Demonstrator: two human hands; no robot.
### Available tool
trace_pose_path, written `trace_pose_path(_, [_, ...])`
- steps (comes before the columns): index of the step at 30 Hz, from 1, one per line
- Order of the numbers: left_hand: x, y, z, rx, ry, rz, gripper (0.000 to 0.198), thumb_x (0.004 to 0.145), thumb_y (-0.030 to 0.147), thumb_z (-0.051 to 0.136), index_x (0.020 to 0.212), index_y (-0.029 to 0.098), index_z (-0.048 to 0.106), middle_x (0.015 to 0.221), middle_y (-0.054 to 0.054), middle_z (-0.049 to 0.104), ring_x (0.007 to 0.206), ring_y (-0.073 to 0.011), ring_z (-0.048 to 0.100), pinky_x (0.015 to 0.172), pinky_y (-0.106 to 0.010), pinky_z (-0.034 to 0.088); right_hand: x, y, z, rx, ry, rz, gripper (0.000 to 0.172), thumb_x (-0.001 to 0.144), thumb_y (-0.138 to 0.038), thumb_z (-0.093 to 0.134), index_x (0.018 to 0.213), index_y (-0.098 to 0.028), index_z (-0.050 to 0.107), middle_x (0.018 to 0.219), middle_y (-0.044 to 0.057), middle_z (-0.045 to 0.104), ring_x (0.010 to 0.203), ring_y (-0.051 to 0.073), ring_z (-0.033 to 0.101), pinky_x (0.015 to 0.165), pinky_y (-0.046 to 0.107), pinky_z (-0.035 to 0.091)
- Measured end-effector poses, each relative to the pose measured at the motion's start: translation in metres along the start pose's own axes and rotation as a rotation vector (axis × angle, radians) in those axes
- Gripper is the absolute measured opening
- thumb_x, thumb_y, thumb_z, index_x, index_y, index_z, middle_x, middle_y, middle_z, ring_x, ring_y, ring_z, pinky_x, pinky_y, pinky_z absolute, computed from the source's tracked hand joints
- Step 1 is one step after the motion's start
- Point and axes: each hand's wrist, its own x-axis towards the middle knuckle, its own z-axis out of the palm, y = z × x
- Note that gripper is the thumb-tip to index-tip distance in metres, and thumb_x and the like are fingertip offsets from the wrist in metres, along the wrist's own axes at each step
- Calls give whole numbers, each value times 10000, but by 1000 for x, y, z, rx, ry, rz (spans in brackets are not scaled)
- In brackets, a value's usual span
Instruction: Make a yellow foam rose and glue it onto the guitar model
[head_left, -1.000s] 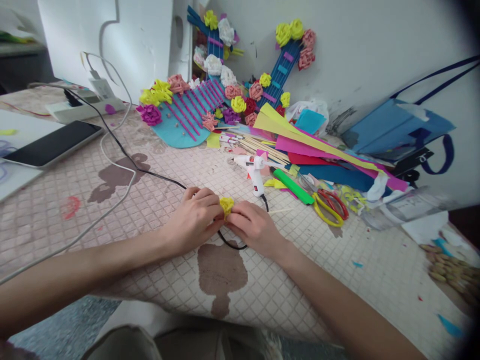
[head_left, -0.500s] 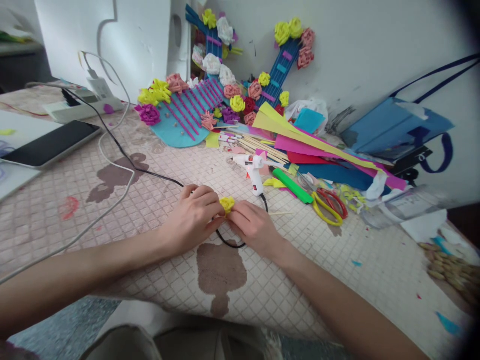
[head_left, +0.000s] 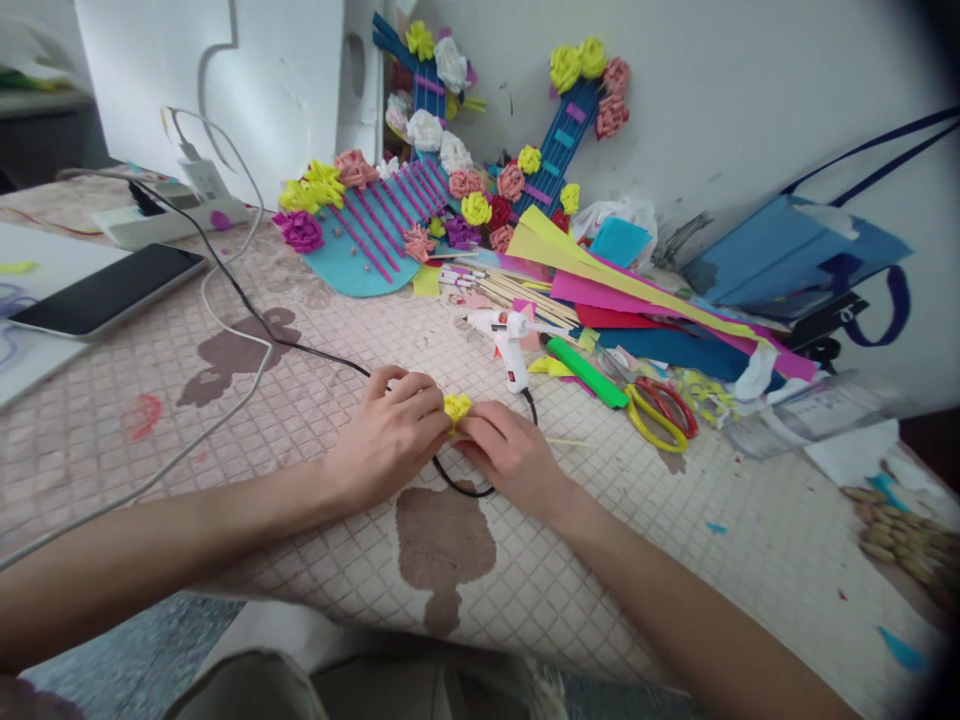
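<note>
A small yellow paper flower (head_left: 457, 406) is pinched between both my hands just above the table. My left hand (head_left: 390, 435) curls its fingers round the flower's left side. My right hand (head_left: 508, 450) presses fingers against its right side and underside. Both hands rest over a loop of black cable (head_left: 457, 488). Right behind them a white glue gun (head_left: 510, 345) stands on the tablecloth (head_left: 315, 400).
Green marker (head_left: 586, 372) and yellow-and-red scissors (head_left: 660, 410) lie to the right. Coloured paper sheets (head_left: 615, 290) and flower-decorated blue craft pieces (head_left: 375, 230) pile at the back. A phone (head_left: 105, 290), power strip (head_left: 165, 215) and white cable (head_left: 225, 400) sit left. A blue bag (head_left: 795, 255) leans at the wall.
The fingers of both hands have shifted slightly round the yellow flower, which stays in the same spot. Nothing else has moved.
</note>
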Motion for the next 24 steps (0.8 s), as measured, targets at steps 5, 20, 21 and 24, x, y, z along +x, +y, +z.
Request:
trace_pose_path(5, [0, 0, -1, 18, 1, 13, 201, 909, 227, 483, 746, 182, 592, 810, -24, 603, 917, -190, 514, 871, -399, 335, -1, -1, 0, -46, -8, 0, 218, 945, -172, 399, 831, -143, 582, 858, 82, 583, 808, 176, 532, 715, 310, 476])
trace_pose_path(20, [0, 0, 1, 82, 63, 45, 168, 891, 176, 502, 741, 173, 579, 805, -17, 605, 896, -183, 527, 877, -410, 338, -2, 1, -7, 1, 36, 21, 168, 942, -227, 429, 942, -146, 576, 929, 93, 602, 874, 193, 542, 770, 325, 481])
trace_pose_path(21, [0, 0, 1, 80, 66, 42, 171, 886, 164, 503, 732, 173, 576, 804, -16, 604, 893, -181, 528, 882, -413, 334, -4, 2, -10, 12, 42, 36, 151, 931, -242, 456, 943, -145, 572, 934, 94, 600, 884, 198, 539, 779, 332, 480])
trace_pose_path(24, [0, -2, 1, 71, 58, 30, 174, 879, 156, 507, 720, 175, 575, 799, -10, 602, 892, -178, 530, 895, -418, 328, -9, 8, -18, -16, -20, 88, 90, 900, -220, 503, 879, -159, 567, 872, 73, 596, 866, 205, 523, 777, 347, 468])
